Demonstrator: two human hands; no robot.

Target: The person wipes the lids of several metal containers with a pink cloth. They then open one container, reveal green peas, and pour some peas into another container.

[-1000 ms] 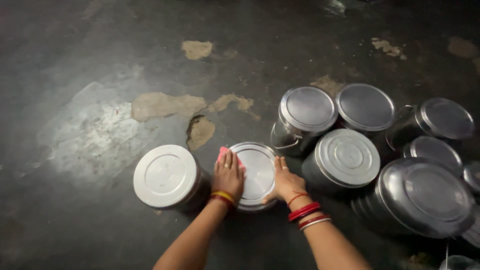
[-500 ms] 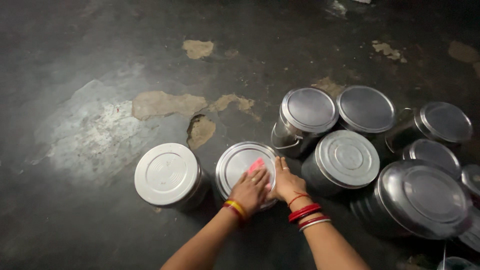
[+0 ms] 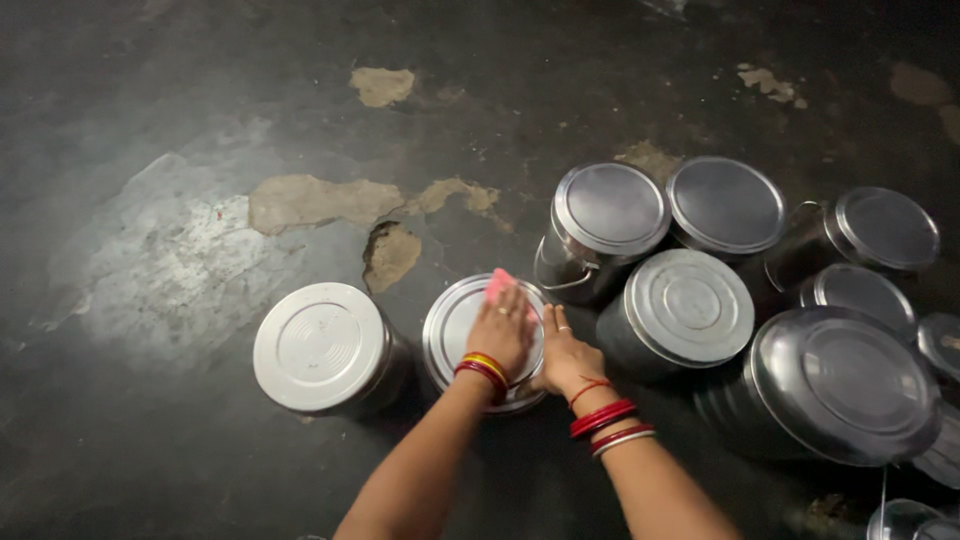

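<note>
On the steel tin's lid [image 3: 455, 330], left hand [image 3: 500, 335] with pink cloth [image 3: 498, 285].

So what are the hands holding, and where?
Left hand presses a pink cloth flat on the tin lid; right hand steadies that tin's right rim.

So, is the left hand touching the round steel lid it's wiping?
Touching: the head view shows the left hand pressed flat on the round steel lid.
</note>
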